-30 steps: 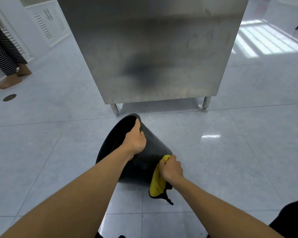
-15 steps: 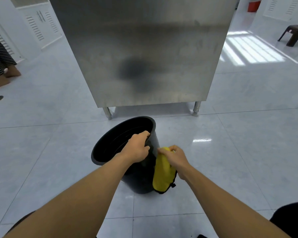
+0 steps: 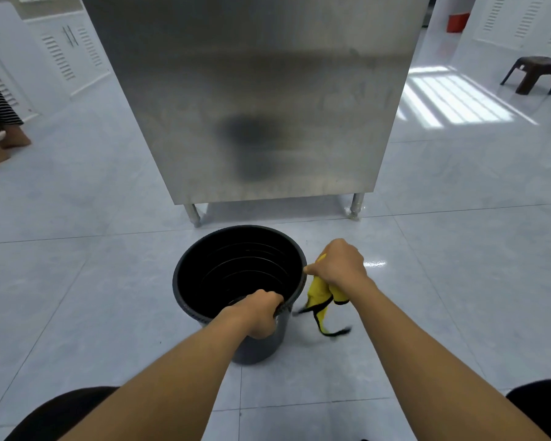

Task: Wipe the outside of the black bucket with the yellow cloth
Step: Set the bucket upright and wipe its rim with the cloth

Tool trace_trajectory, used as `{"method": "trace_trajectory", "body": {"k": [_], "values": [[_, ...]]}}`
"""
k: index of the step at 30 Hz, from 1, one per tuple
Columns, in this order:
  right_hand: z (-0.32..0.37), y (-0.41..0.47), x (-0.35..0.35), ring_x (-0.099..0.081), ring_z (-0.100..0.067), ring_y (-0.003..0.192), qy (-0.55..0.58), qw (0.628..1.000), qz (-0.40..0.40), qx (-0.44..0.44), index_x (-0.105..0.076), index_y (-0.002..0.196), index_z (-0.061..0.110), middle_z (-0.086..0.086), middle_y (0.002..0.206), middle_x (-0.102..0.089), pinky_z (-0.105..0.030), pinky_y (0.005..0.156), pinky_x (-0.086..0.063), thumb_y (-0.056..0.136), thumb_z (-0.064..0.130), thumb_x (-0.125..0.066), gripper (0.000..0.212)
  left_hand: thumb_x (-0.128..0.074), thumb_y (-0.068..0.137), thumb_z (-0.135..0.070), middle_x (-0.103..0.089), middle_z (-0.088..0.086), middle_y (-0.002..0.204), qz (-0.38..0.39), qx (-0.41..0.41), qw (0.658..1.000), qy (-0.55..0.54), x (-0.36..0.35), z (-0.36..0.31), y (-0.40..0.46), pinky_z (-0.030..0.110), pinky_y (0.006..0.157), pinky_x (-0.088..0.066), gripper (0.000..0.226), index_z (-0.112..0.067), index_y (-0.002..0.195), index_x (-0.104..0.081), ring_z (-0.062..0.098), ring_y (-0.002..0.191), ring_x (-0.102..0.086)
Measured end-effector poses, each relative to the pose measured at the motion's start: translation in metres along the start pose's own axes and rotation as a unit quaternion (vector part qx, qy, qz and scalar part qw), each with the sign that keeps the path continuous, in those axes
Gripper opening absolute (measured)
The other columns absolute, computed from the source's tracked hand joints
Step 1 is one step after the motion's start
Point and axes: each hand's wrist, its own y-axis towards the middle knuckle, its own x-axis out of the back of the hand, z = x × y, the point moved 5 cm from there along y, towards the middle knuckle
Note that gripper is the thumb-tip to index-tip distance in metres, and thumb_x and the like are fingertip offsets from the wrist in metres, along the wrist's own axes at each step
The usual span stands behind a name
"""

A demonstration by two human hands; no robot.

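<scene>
The left hand [image 3: 259, 314] is gripping the black bucket [image 3: 236, 275] rim, fingers clamped, while the right hand [image 3: 339, 265], fingers closed on the yellow cloth [image 3: 318, 292], is best pressing it flat against the outer wall.

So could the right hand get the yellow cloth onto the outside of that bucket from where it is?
Probably yes. The right hand holds the yellow cloth right beside the black bucket, with nothing between them.
</scene>
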Motion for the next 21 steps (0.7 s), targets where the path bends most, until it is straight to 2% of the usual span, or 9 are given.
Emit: {"method": "trace_trajectory", "body": {"k": [3, 5, 7, 9, 10, 12, 14, 18, 21], "values": [[0.011, -0.004, -0.002, -0.054, -0.017, 0.064, -0.011, 1.0, 0.025, 0.012, -0.064, 0.093, 0.007, -0.008, 0.086, -0.065, -0.032, 0.055, -0.049, 0.075, 0.03, -0.082, 0.034, -0.056, 0.089, -0.021, -0.054, 0.008, 0.105, 0.032, 0.013, 0.999, -0.017, -0.001, -0.002, -0.001, 0.038, 0.073, -0.047, 0.021, -0.015, 0.109, -0.052, 0.03, 0.094, -0.057], [0.016, -0.007, -0.006, -0.064, -0.021, 0.077, 0.002, 0.999, 0.05, 0.018, -0.067, 0.104, 0.004, -0.012, 0.097, -0.069, -0.038, 0.068, -0.057, 0.077, 0.021, -0.078, 0.034, -0.065, 0.085, -0.036, -0.054, 0.007, 0.121, 0.056, 0.029, 0.997, -0.038, -0.003, -0.001, 0.0, 0.038, 0.083, -0.049, 0.052, -0.017, 0.13, -0.046, 0.029, 0.107, -0.056], [0.023, -0.011, -0.009, -0.066, -0.021, 0.079, 0.014, 0.997, 0.077, 0.024, -0.068, 0.107, 0.002, -0.013, 0.098, -0.07, -0.041, 0.078, -0.059, 0.075, 0.016, -0.075, 0.035, -0.075, 0.076, -0.044, -0.054, 0.001, 0.129, 0.053, 0.026, 0.991, -0.121, -0.003, -0.002, 0.002, 0.039, 0.094, -0.051, 0.081, -0.022, 0.142, -0.034, 0.025, 0.114, -0.056], [0.03, -0.015, -0.007, -0.062, -0.022, 0.073, 0.03, 0.994, 0.103, 0.03, -0.069, 0.098, 0.0, -0.013, 0.088, -0.069, -0.043, 0.08, -0.059, 0.074, 0.015, -0.074, 0.029, -0.083, 0.069, -0.039, -0.058, -0.003, 0.125, 0.007, -0.017, 0.97, -0.242, 0.005, -0.009, 0.004, 0.039, 0.097, -0.052, 0.093, -0.026, 0.144, -0.028, 0.019, 0.113, -0.059], [0.035, -0.017, -0.005, -0.065, -0.024, 0.077, 0.038, 0.992, 0.116, 0.033, -0.07, 0.098, 0.001, -0.014, 0.09, -0.069, -0.045, 0.082, -0.059, 0.074, 0.014, -0.074, 0.028, -0.086, 0.068, -0.033, -0.059, -0.005, 0.123, -0.025, -0.039, 0.956, -0.289, 0.011, -0.012, 0.006, 0.038, 0.097, -0.053, 0.094, -0.028, 0.142, -0.029, 0.017, 0.112, -0.06], [0.044, -0.021, 0.003, -0.069, -0.029, 0.093, 0.057, 0.988, 0.139, 0.04, -0.066, 0.117, 0.003, -0.015, 0.102, -0.068, -0.046, 0.085, -0.06, 0.076, 0.014, -0.075, 0.043, -0.087, 0.069, -0.026, -0.06, -0.006, 0.12, -0.071, -0.071, 0.935, -0.34, 0.02, -0.014, 0.007, 0.038, 0.096, -0.054, 0.089, -0.029, 0.139, -0.033, 0.014, 0.11, -0.061], [0.053, -0.025, 0.014, -0.067, -0.027, 0.093, 0.085, 0.983, 0.158, 0.042, -0.059, 0.129, 0.01, -0.01, 0.1, -0.064, -0.041, 0.083, -0.06, 0.078, 0.013, -0.075, 0.053, -0.088, 0.066, -0.029, -0.061, -0.008, 0.12, -0.077, -0.088, 0.93, -0.35, 0.024, -0.015, 0.009, 0.039, 0.097, -0.053, 0.092, -0.033, 0.14, -0.033, 0.013, 0.111, -0.061], [0.077, -0.032, 0.05, -0.066, -0.023, 0.079, 0.145, 0.971, 0.177, 0.074, -0.066, 0.116, 0.015, -0.01, 0.096, -0.066, -0.038, 0.073, -0.062, 0.074, 0.006, -0.072, 0.043, -0.089, 0.062, -0.029, -0.063, -0.011, 0.121, -0.073, -0.13, 0.922, -0.358, 0.029, -0.019, 0.01, 0.037, 0.097, -0.052, 0.099, -0.039, 0.142, -0.032, 0.01, 0.117, -0.059], [0.091, -0.035, 0.077, -0.065, -0.022, 0.076, 0.198, 0.962, 0.157, 0.107, -0.074, 0.102, 0.017, -0.008, 0.087, -0.069, -0.039, 0.076, -0.061, 0.071, 0.001, -0.069, 0.035, -0.076, 0.075, -0.026, -0.069, -0.005, 0.103, -0.125, -0.131, 0.913, -0.365, 0.04, -0.018, 0.007, 0.036, 0.089, -0.055, 0.053, -0.041, 0.119, -0.051, 0.015, 0.101, -0.065]]}}
